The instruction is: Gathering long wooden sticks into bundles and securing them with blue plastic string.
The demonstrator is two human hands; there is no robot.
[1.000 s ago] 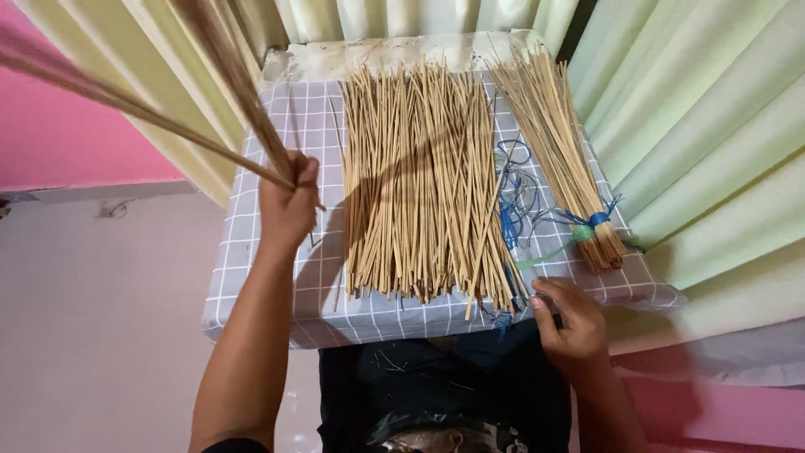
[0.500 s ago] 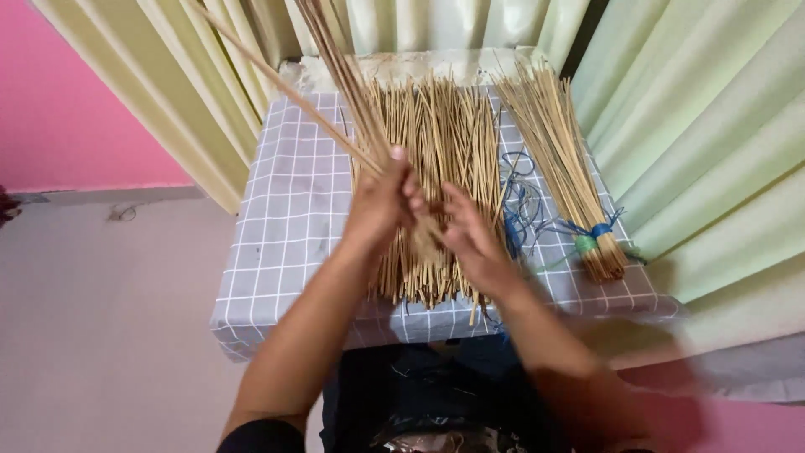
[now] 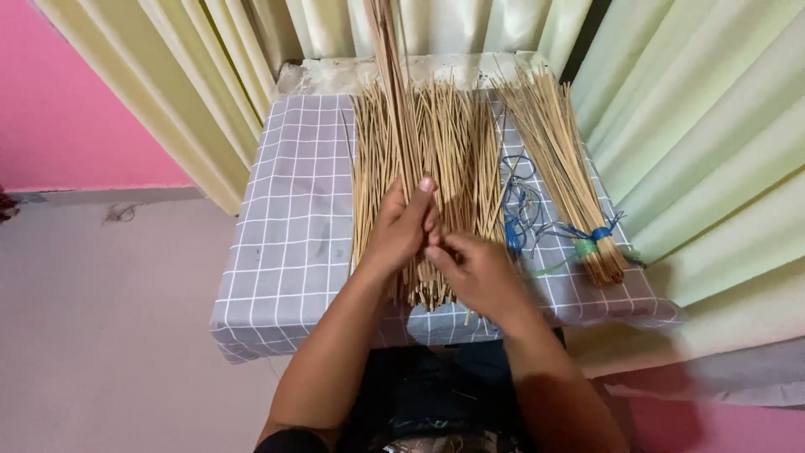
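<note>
Grey checked cloth (image 3: 293, 218), tan sticks (image 3: 444, 134)

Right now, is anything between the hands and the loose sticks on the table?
Nothing visible. The left hand and right hand already rest on the loose sticks; the tied bundle and blue string lie apart, to the right.

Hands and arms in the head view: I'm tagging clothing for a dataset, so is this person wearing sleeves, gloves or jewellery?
The left hand and right hand are bare: no gloves, and no rings, bracelets or watch that show. Both forearms are uncovered. A dark sleeve edge shows at the left upper arm.
</note>
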